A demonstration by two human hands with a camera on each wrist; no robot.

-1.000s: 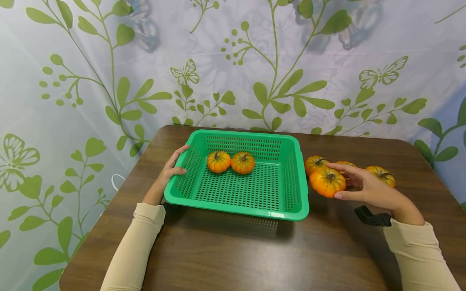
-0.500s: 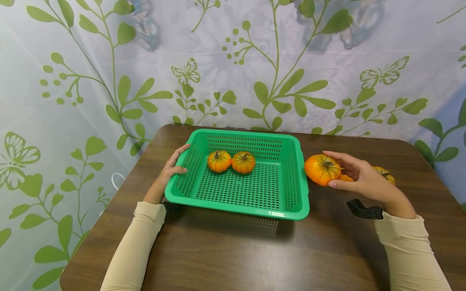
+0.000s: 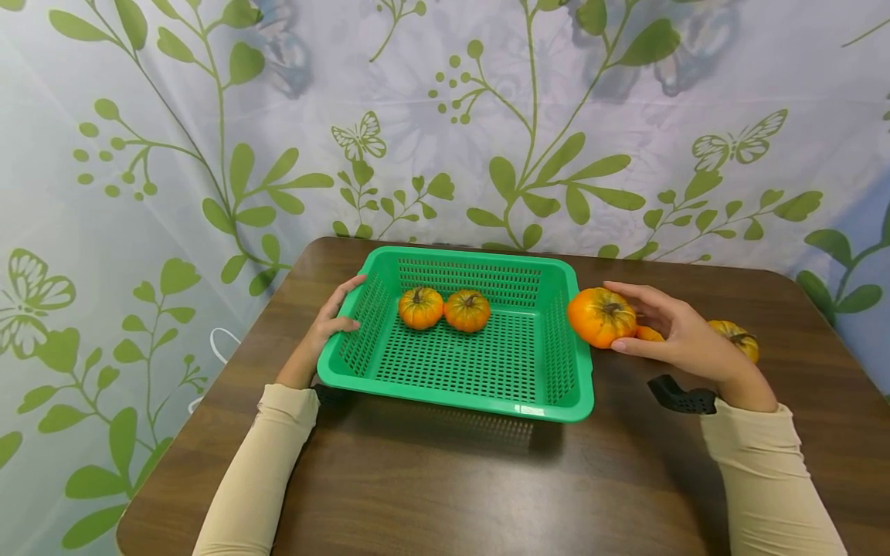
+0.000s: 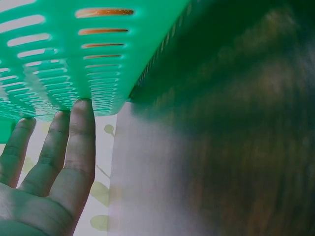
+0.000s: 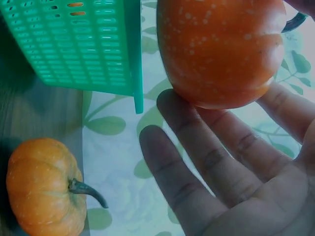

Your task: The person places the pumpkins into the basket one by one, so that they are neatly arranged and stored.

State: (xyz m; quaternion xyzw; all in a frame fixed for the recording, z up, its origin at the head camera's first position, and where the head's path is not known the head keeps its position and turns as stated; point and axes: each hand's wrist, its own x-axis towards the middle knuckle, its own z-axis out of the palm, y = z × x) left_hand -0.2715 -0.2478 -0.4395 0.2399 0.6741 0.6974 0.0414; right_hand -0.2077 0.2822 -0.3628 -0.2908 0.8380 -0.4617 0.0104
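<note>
Tabletop (image 3: 445, 486) of dark wood fills the lower view, its far edge meeting a leaf-printed curtain (image 3: 174, 116); a broad bare stretch of wood lies on the near side of the green basket (image 3: 556, 340). The basket, a slotted plastic tray, sits toward the far side of the table with a narrow strip of wood behind it and open wood to its left and right. Left hand (image 3: 323, 328) rests against the basket's left wall, fingers straight along the rim and thumb over the edge, steadying rather than clutching it; the left wrist view shows fingertips (image 4: 81, 110) touching the underside of the rim. Right hand (image 3: 677, 336) holds a held pumpkin (image 3: 601, 316) lifted just outside the basket's right rim, fingers spread wide around its far side and thumb below. Two basket pumpkins (image 3: 443, 307) sit side by side, touching, near the basket's far wall, leaving most of its floor free. To the right of the basket, beyond the right hand, a table pumpkin (image 3: 737, 338) lies on the wood, and another is mostly hidden behind the palm.
</note>
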